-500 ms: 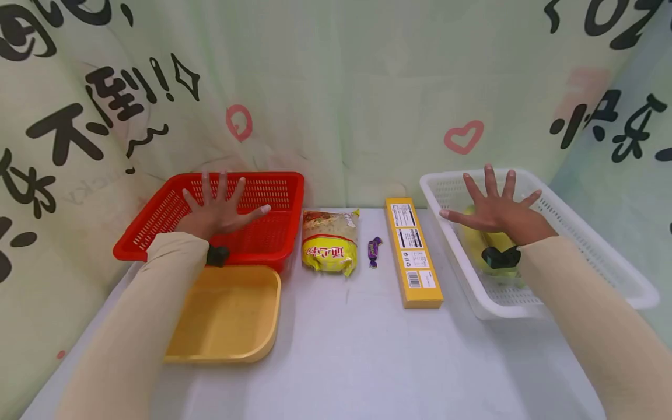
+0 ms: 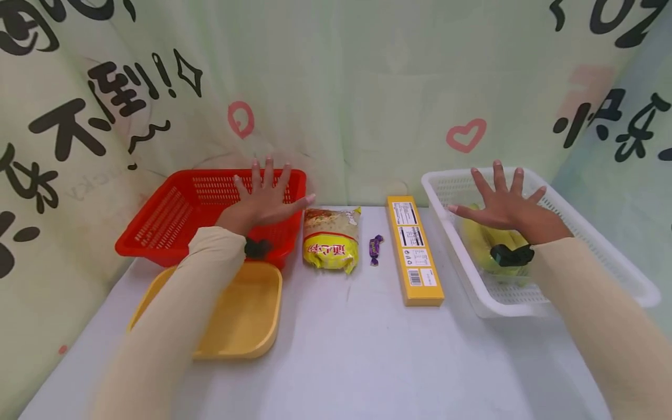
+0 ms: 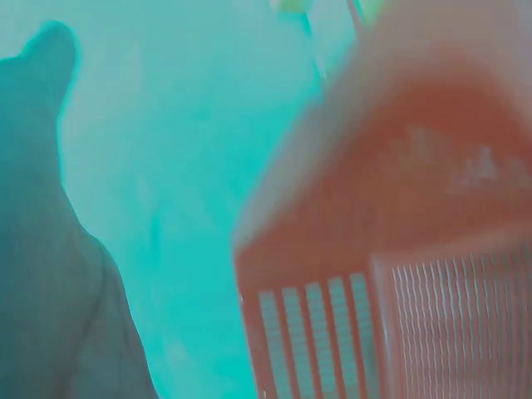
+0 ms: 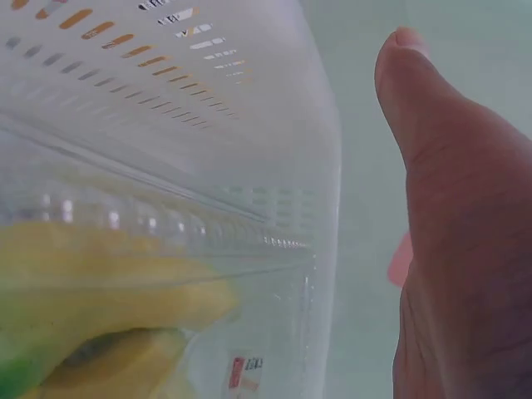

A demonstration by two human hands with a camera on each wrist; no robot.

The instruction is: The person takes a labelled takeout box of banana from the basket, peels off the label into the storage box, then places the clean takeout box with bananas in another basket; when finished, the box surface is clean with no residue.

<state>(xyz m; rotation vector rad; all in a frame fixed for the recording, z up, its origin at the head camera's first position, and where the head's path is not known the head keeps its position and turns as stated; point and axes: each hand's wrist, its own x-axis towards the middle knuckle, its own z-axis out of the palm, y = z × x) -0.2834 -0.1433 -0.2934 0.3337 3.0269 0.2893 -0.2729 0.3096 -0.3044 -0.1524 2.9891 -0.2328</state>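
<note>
My left hand [image 2: 261, 201], fingers spread wide, is held over the right part of the red basket [image 2: 184, 233] and grips nothing. In the left wrist view the thumb side of that hand shows beside the slotted red basket wall [image 3: 332, 216]. Also spread and holding nothing, my right hand [image 2: 509, 204] is over the white basket [image 2: 593, 233]. Yellow mangoes [image 4: 108, 283] lie in a clear plastic container inside the white basket, partly hidden by the hand and wrist strap in the head view.
Between the baskets lie a yellow-and-brown snack bag [image 2: 331, 242], a purple wrapped candy [image 2: 375, 249] and a long yellow box [image 2: 415, 251] on the white table [image 2: 357, 361]. A yellow tray [image 2: 247, 315] stands in front of the red basket, partly under my left sleeve. A printed curtain [image 2: 341, 105] hangs behind.
My left hand has moved right across the red basket, toward the snack bag. The right hand has shifted slightly to the right. Both stay spread.
</note>
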